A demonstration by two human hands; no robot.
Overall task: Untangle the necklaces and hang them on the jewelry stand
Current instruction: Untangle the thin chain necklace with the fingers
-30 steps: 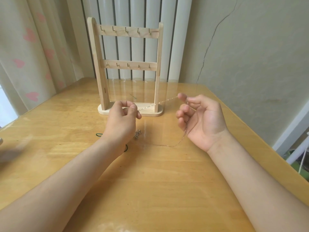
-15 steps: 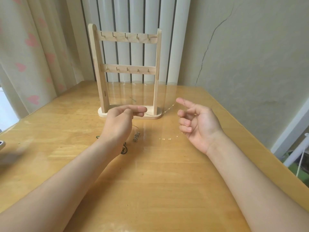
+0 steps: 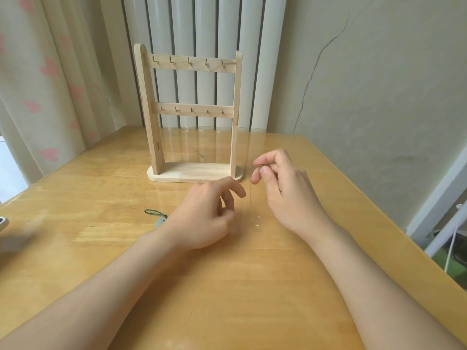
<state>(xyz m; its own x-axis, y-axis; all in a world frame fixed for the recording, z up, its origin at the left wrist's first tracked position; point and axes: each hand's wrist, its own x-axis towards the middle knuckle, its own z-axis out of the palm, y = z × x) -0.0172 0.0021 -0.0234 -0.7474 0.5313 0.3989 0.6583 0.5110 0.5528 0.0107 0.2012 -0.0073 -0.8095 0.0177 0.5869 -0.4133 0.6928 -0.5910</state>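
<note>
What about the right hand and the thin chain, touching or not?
Touching. The head view shows the right hand pinching the top end of the thin chain between thumb and forefinger, with the rest hanging straight down below the fingers.

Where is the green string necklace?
In the head view, the green string necklace lies on the table just left of the left hand, nearer the person than the jewelry stand; the hand hides part of it.

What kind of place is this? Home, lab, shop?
Most likely a room in a home, perhaps a bedroom: a curtain with pink hearts, what looks like a white radiator against a cracked wall, and a wooden table with a jewelry stand, where the right hand pinches a thin necklace.
</note>
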